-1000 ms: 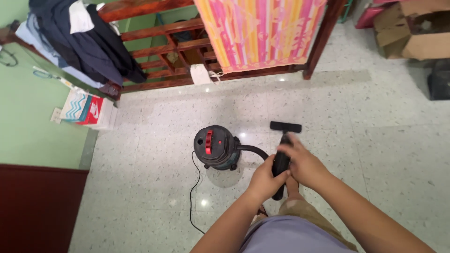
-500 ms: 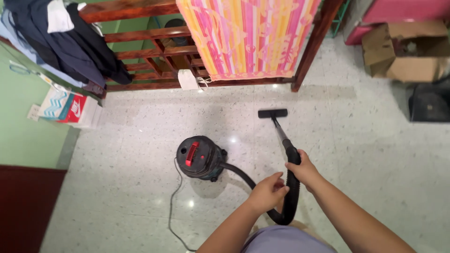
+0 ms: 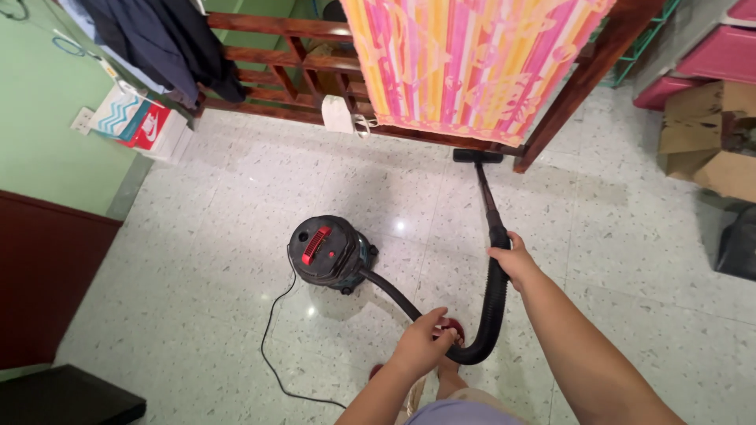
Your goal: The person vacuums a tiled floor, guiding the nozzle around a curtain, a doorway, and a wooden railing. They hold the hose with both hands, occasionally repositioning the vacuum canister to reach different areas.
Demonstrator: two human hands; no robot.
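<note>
Gripping, left hand (image 3: 424,340): fingers closed round the black ribbed hose (image 3: 394,294) low at the person's front, just above a red slipper (image 3: 453,329) on the floor.
Right hand (image 3: 513,256): fingers wrapped round the upper end of the wand (image 3: 487,191), where the hose curves up into it; arm stretched forward.
Change, reach: half a second ago the floor nozzle (image 3: 477,156) lay on open floor short of the bed; it now sits at the edge of the wooden bed frame (image 3: 579,79), touching or just beside the corner post, under the hanging cloth.
Change, hands: the right arm has run out further, and the left has slid down the hose.
Reading: the stroke looks pushed to its far end, so the strip of terrazzo floor (image 3: 614,236) between the person and the bed appears covered.
Vacuum canister (image 3: 329,252): round, black with a red handle, standing on the floor left of the wand; its thin black cord (image 3: 272,346) trails toward the near left.
Shoe box (image 3: 138,122): red and white, lid on, against the green wall; contents hidden.
Cardboard boxes (image 3: 709,142): far right, flaps partly open, contents too dark to tell.
Pink bins (image 3: 693,67): beyond the boxes, contents not visible.
Striped cloth (image 3: 472,63): pink, orange and yellow, draped over the bed side.
Dark clothes (image 3: 157,39): hung on the rail at far left.
</note>
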